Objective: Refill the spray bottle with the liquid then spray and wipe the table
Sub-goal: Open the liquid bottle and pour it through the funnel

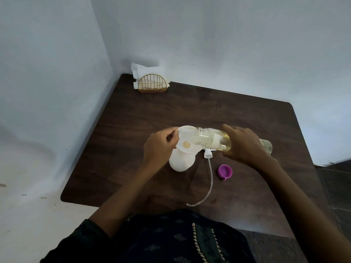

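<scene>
Tilting the clear bottle (212, 138) over a white funnel (187, 139) (yellowish liquid pooled inside), the right hand (245, 145) grips it; the left hand (159, 147) pinches the funnel's rim atop the white spray bottle (181, 163).

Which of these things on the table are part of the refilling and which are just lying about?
In use:
- white spray bottle
- funnel, pinched by the left hand
- clear bottle of yellowish liquid, tipped by the right hand
- spray head with tube, laid aside
- napkins in the gold holder, likely for wiping

Lying about:
- purple cap
</scene>
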A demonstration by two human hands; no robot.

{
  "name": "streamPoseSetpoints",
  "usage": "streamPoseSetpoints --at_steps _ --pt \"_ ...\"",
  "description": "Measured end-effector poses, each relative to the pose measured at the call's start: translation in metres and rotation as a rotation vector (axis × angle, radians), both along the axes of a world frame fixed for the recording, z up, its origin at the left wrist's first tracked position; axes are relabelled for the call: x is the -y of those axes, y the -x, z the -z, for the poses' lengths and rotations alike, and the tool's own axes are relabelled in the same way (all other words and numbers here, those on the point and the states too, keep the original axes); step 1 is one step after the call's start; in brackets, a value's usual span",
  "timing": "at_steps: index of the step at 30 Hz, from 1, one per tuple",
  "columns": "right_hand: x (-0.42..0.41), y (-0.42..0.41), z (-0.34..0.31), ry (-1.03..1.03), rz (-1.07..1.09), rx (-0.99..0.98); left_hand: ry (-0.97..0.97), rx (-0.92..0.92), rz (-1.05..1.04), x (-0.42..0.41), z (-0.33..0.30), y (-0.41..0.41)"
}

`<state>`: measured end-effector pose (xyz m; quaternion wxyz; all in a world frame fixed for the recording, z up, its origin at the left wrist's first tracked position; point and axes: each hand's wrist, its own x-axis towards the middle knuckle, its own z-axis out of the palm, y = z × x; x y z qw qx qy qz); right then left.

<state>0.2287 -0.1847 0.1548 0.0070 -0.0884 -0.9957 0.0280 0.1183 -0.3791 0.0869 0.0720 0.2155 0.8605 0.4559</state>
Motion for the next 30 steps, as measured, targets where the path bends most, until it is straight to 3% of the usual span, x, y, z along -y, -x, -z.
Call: streamPoseSetpoints --at_steps 30 --pt "-0.002 -0.0023 0.0012 -0.012 -0.014 0.009 0.007 -0.029 0.002 0.0001 0.0017 -0.0003"
